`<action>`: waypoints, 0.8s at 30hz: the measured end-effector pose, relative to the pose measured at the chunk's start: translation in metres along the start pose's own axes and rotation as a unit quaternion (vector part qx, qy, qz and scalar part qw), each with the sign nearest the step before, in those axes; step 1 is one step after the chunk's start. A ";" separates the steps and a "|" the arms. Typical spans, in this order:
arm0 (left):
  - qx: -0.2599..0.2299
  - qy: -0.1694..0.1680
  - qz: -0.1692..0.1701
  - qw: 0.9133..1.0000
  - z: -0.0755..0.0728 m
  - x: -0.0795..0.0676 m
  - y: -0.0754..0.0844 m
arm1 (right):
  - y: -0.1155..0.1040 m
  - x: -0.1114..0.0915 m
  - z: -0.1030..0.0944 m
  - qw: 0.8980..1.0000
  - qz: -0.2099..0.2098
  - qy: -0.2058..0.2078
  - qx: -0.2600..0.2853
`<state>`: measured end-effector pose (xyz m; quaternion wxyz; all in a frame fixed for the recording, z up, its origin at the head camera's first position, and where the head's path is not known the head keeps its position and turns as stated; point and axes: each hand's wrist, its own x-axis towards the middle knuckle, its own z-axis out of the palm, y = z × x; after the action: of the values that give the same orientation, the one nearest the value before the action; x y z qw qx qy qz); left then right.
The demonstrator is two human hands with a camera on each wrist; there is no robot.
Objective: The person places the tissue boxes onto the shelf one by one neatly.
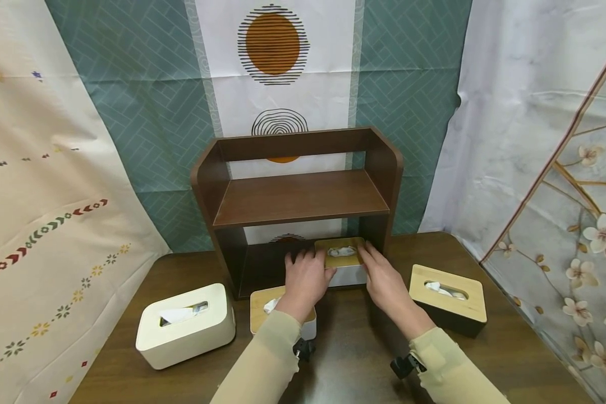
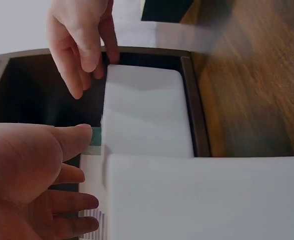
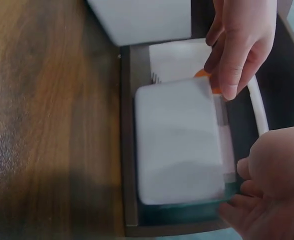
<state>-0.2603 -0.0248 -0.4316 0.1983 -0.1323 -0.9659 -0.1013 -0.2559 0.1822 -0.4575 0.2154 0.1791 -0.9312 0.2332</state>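
Observation:
A white tissue box (image 1: 348, 275) with a wooden lid stands in the lower right compartment of a dark brown shelf (image 1: 303, 196). My left hand (image 1: 303, 280) is at its left side, fingers extended toward the back and thumb by the near lid edge. On the opposite side, my right hand (image 1: 386, 278) lies along the box's right edge. From the left wrist, the box's plain white front (image 2: 147, 110) shows between both hands. The right wrist view has the left thumb and fingers loosely bent at the box's upper corner. Neither hand curls around the box.
Another wood-lidded white tissue box (image 1: 260, 314) sits before the shelf, partly behind my left forearm. A cream tissue box (image 1: 187, 325) stands at the left of the table (image 1: 348, 359). A black tissue box with wooden lid (image 1: 449, 294) is at the right.

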 end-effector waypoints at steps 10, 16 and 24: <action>-0.017 -0.028 -0.026 0.999 -0.025 -0.022 -0.005 | -0.026 -0.016 -0.014 1.000 -0.004 -0.013 -0.001; -0.030 -0.014 -0.024 0.999 -0.031 -0.040 -0.012 | -0.038 -0.027 -0.015 1.000 -0.008 -0.026 0.011; -0.044 0.015 -0.021 0.999 -0.037 -0.067 -0.027 | -0.052 -0.041 -0.014 0.999 -0.036 -0.025 0.018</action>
<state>-0.1953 -0.0740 -0.4293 0.2046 -0.1190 -0.9600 -0.1497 -0.1947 0.1556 -0.4478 0.1968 0.2221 -0.9249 0.2376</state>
